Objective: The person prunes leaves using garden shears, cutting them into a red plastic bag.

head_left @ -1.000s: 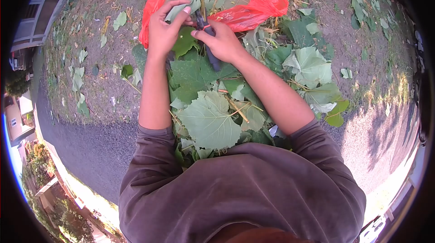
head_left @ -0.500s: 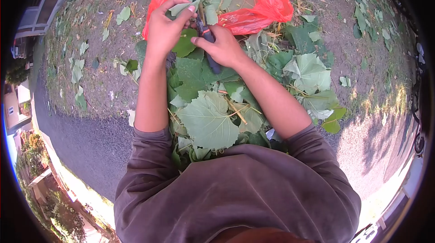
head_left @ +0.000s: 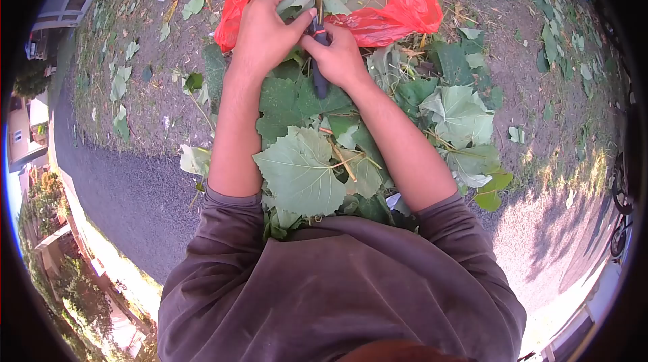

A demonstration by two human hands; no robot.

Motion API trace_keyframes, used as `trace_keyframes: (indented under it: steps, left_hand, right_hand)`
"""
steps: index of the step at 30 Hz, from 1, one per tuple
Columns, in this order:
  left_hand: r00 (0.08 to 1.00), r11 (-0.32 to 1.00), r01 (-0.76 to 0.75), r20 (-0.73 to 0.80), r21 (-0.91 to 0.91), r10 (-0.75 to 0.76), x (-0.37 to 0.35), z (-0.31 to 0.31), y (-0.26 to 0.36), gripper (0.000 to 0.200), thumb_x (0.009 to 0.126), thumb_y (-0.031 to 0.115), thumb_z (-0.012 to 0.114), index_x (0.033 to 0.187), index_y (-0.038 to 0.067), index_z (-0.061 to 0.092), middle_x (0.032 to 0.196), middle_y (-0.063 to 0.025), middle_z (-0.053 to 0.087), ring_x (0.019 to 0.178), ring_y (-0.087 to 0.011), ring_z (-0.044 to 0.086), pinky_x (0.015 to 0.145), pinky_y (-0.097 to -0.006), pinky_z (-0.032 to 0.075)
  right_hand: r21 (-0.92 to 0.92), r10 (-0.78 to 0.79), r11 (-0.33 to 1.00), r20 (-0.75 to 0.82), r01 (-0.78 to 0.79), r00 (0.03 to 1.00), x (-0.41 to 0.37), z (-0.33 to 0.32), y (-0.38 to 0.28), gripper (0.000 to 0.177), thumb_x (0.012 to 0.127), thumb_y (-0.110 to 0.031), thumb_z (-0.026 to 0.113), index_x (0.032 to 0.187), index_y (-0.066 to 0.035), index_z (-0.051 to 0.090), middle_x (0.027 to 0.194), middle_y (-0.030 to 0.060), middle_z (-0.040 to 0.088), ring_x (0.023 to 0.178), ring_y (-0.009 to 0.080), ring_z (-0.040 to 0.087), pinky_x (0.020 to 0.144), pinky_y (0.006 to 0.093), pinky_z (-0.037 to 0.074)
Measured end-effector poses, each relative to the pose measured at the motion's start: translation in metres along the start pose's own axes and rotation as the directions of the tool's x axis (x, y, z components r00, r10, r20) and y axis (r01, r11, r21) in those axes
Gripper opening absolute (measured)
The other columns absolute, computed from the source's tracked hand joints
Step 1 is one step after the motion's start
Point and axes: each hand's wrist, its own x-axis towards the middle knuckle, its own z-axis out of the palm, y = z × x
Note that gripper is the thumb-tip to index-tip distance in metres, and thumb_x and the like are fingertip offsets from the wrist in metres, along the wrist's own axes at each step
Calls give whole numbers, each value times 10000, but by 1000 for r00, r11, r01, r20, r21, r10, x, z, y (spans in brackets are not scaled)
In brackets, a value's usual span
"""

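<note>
My right hand (head_left: 339, 59) is closed around dark-handled pruning shears (head_left: 320, 82) with a red-orange accent. Their blades point away from me, toward the bag. Beside the blades, my left hand (head_left: 266, 32) pinches a pale green leaf (head_left: 293, 4), its thumb and fingers close to the cutting end. Whether the blades touch a stem is too small to make out. Both hands are at the near rim of a red plastic bag (head_left: 410, 1), which holds several leaves. Below them, a large lobed leaf (head_left: 304, 176) lies on a heap of leaves against my body.
More leaves (head_left: 462, 115) are piled to the right of my right forearm. Loose leaves (head_left: 119, 83) and dry bits are scattered over the bare soil (head_left: 162, 105). Grey pavement (head_left: 128, 200) runs along the near left, and a bicycle wheel (head_left: 619, 237) shows at the far right edge.
My left hand has moved right, closer to the shears. The shears have turned more upright in my right hand. The whole view has shifted slightly.
</note>
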Motion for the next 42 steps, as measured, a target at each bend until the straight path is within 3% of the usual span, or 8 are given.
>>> trace_keyframes:
  steps: [11,16,21,25,27,31,38,42]
  left_hand:
    - [969,919,-221,-183,-326,168,16,21,-55,217,966,49,785,1180,16,765,1056,-61,773,893,-114,739,808,-272,590]
    - [948,531,-146,-271,-835,-165,25,20,-69,196,1007,93,757,1181,3,747,977,-59,765,844,-86,690,734,-250,559]
    - [974,558,-152,-221,-815,-57,24,28,-62,164,1007,87,753,1161,31,751,1050,-53,754,826,-102,688,756,-252,565]
    - [866,820,-448,-403,-357,297,22,28,-61,165,980,52,769,1143,23,762,1134,-19,738,916,-109,693,774,-255,559]
    - [984,737,-116,-175,-666,-3,12,23,-44,198,968,52,786,1161,24,752,1133,-35,728,863,-96,685,739,-254,573]
    - [965,667,-102,-236,-738,-114,11,24,-38,226,952,38,808,1160,7,724,1077,-79,746,781,-87,688,658,-250,594]
    - [976,710,25,-136,-704,-170,8,23,-43,217,950,34,812,1142,-19,724,1099,-102,755,816,-102,728,659,-249,599]
    - [954,833,-219,-291,-508,73,8,22,-45,214,898,75,834,1085,-9,773,1066,-109,767,913,-204,765,796,-317,604]
  right_hand:
    - [5,-74,997,-38,74,997,8,13,11,354,910,-365,813,1004,-25,782,699,45,686,648,127,601,660,347,505]
    - [301,92,949,29,-97,995,15,9,16,372,966,-350,766,1104,-4,772,830,32,719,759,114,645,725,301,515]
    - [367,58,924,148,-109,987,12,6,17,457,1010,-307,709,1319,29,686,978,68,732,914,132,682,862,295,523]
    - [268,-23,963,150,-18,988,7,7,13,461,1000,-307,721,1337,5,690,994,67,740,923,135,674,888,316,520]
    - [176,-9,984,138,-15,990,7,5,16,476,982,-317,740,1346,-14,692,1005,70,746,914,135,668,890,324,520]
    - [174,-138,977,81,123,987,6,10,16,508,958,-346,764,1343,-21,697,919,64,710,825,145,616,818,343,508]
    - [77,-149,987,66,144,987,5,14,18,465,941,-355,775,1239,-6,704,811,61,649,747,155,576,733,356,484]
    - [11,-83,997,86,83,993,3,8,12,424,931,-371,775,1129,-4,699,738,57,609,698,171,561,685,381,469]
